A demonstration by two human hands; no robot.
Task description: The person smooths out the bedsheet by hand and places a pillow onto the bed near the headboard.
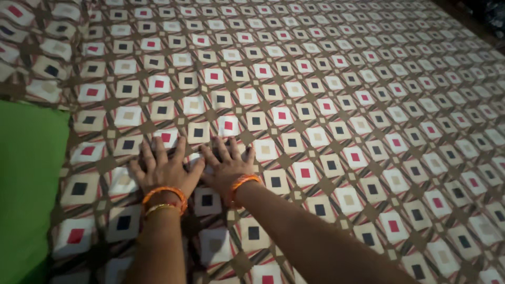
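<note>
Patterned bedsheet [326, 105] | left hand [165, 171], right hand [227, 168] flat, open | forearms cropped

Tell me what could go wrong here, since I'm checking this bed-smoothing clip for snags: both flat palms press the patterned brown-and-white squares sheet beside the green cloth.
1. The orange bangles on the left hand lie close to the patterned brown-and-white squares sheet and might catch the fabric.
2. The right hand sits right beside the left, so a sweep outward could bunch folds between them.
3. The green cloth at the edge may get dragged along.
</note>
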